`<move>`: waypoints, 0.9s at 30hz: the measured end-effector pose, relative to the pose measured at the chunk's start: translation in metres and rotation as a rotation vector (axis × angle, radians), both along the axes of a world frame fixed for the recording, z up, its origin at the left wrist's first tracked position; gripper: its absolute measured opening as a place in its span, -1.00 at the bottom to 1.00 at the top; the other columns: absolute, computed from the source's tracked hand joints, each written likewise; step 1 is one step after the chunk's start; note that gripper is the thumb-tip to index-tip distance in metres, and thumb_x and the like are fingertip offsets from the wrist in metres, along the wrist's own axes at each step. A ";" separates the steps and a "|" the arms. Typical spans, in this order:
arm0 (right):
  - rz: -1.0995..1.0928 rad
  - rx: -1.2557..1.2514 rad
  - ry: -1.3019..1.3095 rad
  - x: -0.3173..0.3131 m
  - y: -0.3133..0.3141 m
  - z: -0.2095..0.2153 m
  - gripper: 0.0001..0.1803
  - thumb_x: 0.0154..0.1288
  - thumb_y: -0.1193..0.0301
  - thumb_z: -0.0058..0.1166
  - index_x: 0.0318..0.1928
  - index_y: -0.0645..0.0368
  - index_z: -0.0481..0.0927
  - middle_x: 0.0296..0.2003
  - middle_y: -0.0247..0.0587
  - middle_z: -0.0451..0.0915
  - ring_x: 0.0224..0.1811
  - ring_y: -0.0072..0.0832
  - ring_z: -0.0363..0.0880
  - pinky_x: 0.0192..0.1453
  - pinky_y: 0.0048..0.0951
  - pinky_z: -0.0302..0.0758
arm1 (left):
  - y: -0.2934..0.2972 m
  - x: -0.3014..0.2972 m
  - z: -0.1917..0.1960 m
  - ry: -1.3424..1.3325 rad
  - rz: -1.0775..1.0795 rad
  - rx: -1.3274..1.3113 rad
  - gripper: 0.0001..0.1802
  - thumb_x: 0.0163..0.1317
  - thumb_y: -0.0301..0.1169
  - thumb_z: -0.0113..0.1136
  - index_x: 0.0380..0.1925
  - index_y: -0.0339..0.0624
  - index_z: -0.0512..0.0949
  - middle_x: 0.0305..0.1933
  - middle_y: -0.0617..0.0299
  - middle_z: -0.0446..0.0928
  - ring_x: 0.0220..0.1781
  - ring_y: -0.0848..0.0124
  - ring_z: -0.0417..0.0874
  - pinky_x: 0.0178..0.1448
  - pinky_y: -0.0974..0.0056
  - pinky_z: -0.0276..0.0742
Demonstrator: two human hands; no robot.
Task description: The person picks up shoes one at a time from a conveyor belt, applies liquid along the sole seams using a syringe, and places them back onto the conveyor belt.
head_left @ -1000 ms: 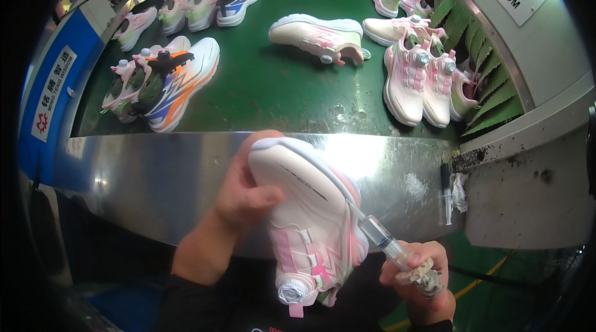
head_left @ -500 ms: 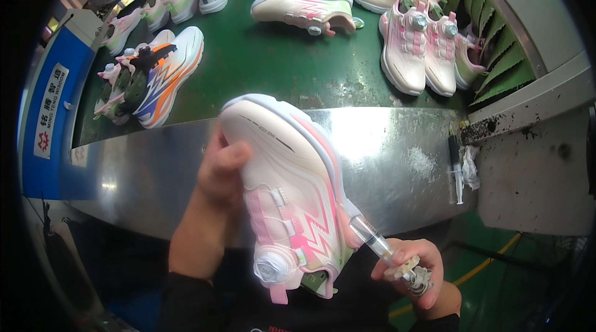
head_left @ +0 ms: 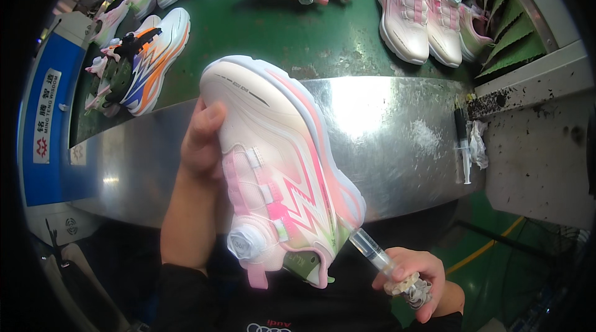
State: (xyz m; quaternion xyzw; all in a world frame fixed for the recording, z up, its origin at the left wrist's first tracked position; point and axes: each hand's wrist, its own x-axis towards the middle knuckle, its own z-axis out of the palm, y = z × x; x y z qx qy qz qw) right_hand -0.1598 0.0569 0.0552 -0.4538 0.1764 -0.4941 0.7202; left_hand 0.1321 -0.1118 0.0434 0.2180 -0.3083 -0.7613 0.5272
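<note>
- Beyond both hands spreads a flat, scuffed green work surface (head_left: pixel 298 46).
- Nearer the hands, a smooth metal ledge (head_left: pixel 397 177) gleams, smeared with a powdery white patch (head_left: pixel 425 137) ahead of the right hand.
- Ahead of the right hand, pointed green flaps (head_left: pixel 506 40) overlap beside two upright pale sneakers (head_left: pixel 403 21) with pink straps.
- Past the left hand leans a white, orange and blue sneaker (head_left: pixel 162 62), its sole thick and wavy.
- Between the hands, above the ledge's near edge, is the pink-and-cream sneaker (head_left: pixel 261 127): ribbed, rounded toe, zigzag side overlay, pale sculpted sole.
- The left hand (head_left: pixel 202 139) grasps it by the forefoot, thumb on the upper, other fingers mostly hidden.
- The right hand (head_left: pixel 413 279) grips a clear cylindrical syringe (head_left: pixel 370 250), tip by the sneaker's heel side; whether they touch cannot be told.
- Ahead of the right hand lies a slim spare syringe (head_left: pixel 463 145) beside a crumpled white scrap (head_left: pixel 478 144).
- A wrinkled, pale wad (head_left: pixel 417 295) sits within the right hand's fingers.
- Below the left hand, the sneaker carries a faceted, whitish round dial (head_left: pixel 245 242).
</note>
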 end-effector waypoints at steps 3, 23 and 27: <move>-0.016 -0.037 0.022 -0.001 0.003 -0.002 -0.22 -0.10 0.10 0.41 0.04 0.36 0.43 -0.30 0.04 0.59 -0.27 -0.18 0.57 -0.23 -0.32 0.34 | -0.001 0.006 -0.004 0.010 -0.029 0.014 -0.42 0.12 -0.24 0.16 0.06 -0.39 0.33 -0.03 -0.04 0.51 -0.03 0.22 0.60 0.06 0.19 0.55; -0.076 -0.133 0.100 -0.011 0.013 -0.017 -0.23 -0.14 0.07 0.40 0.01 0.32 0.45 -0.37 -0.07 0.62 -0.41 -0.28 0.61 -0.39 -0.40 0.16 | -0.007 0.001 -0.014 0.066 -0.062 0.269 -0.45 0.22 -0.11 0.00 0.08 -0.30 0.35 0.01 -0.03 0.51 -0.01 0.16 0.59 0.09 0.09 0.52; -0.082 -0.127 0.145 -0.010 0.013 -0.018 -0.24 -0.18 0.06 0.42 -0.03 0.32 0.49 -0.37 -0.06 0.62 -0.44 -0.34 0.57 -0.39 -0.41 0.18 | -0.009 0.009 -0.017 -0.028 -0.066 0.303 -0.46 0.22 -0.08 0.00 0.07 -0.22 0.38 0.02 0.02 0.51 0.00 0.15 0.59 0.12 0.04 0.50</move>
